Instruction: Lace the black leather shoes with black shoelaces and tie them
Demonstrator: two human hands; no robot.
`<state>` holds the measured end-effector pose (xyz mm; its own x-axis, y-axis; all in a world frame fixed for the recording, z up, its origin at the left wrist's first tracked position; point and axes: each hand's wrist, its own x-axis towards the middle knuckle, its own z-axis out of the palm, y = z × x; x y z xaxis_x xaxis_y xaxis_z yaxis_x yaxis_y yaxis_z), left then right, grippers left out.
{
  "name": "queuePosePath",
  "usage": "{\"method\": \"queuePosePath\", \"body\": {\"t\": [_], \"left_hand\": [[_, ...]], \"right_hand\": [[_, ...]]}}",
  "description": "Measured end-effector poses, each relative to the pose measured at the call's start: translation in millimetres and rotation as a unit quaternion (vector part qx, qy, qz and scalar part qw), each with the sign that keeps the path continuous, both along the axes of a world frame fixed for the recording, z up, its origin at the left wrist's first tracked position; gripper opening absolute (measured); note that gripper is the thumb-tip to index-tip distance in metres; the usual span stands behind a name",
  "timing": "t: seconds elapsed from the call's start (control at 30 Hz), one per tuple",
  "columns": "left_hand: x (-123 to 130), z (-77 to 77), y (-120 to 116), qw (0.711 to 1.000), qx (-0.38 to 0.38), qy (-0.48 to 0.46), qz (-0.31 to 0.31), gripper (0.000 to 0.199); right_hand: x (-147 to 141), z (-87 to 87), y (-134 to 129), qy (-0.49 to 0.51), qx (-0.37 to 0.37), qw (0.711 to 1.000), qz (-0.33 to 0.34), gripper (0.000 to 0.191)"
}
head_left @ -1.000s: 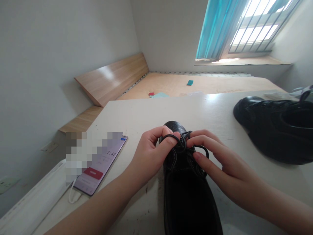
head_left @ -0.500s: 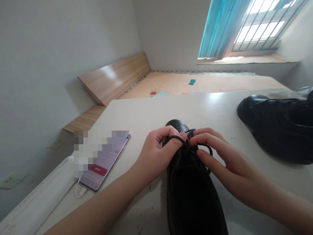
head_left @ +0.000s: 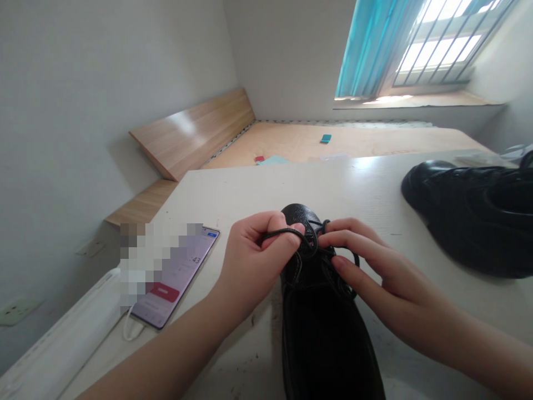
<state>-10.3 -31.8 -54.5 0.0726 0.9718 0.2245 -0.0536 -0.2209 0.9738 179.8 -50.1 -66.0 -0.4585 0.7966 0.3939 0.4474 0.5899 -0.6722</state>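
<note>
A black shoe [head_left: 328,339] stands on the white table, its toe pointing away from me. Pinched between the thumb and fingers of my left hand [head_left: 262,250] is a black shoelace [head_left: 313,244], which curves in a loop over the front of the shoe. My right hand [head_left: 370,261] rests at the right side of the lacing, thumb and fingertips around another part of the lace near the eyelets. What exactly those fingertips grip is partly hidden.
Another black shoe [head_left: 470,216] lies at the right on the white table [head_left: 250,191]. To the left are a lit phone [head_left: 183,278] and a white cable [head_left: 130,328]. A bed [head_left: 366,139] stands behind the table.
My left hand has moved a little to the left with the lace, drawing its loop away from the shoe's middle. My right hand has stayed nearly in place.
</note>
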Motion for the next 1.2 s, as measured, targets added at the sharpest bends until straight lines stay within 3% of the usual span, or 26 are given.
{"method": "queuePosePath", "body": {"t": [0.27, 0.47, 0.6, 0.7, 0.83, 0.9, 1.0, 1.2], "left_hand": [[-2.3, 6.3, -3.6, 0.994, 0.013, 0.098, 0.049, 0.044], [-7.7, 10.3, 2.3, 0.97, 0.065, 0.222, 0.079, 0.043], [-11.0, 10.8, 6.5, 0.922, 0.06, 0.376, 0.063, 0.043], [-13.8, 16.4, 6.7, 0.872, 0.048, 0.485, 0.036, 0.057], [-23.5, 29.0, 5.4, 0.839, 0.036, 0.541, -0.055, 0.066], [-29.7, 32.7, 6.2, 0.843, 0.023, 0.522, -0.129, 0.064], [-35.2, 32.8, 9.3, 0.879, -0.008, 0.438, -0.191, 0.053], [-32.0, 29.2, 13.3, 0.967, -0.003, 0.214, -0.137, 0.034]], "right_hand": [[-0.6, 0.3, 0.7, 0.002, -0.008, 1.0, 0.0, 0.014], [-1.1, 1.7, 0.9, 0.0, -0.006, 1.0, -0.001, 0.014], [-1.2, 0.8, 1.4, 0.003, -0.008, 1.0, 0.0, 0.015], [-1.2, 0.2, 1.6, 0.001, -0.009, 1.0, -0.003, 0.015], [-1.6, 2.1, 1.4, -0.003, -0.001, 1.0, -0.011, 0.015], [-2.0, 3.7, 1.2, -0.008, 0.0, 1.0, -0.015, 0.014], [-2.4, 5.1, 1.1, -0.008, 0.001, 1.0, -0.017, 0.013], [-2.0, 3.8, 1.4, -0.004, 0.005, 1.0, -0.02, 0.017]]}}
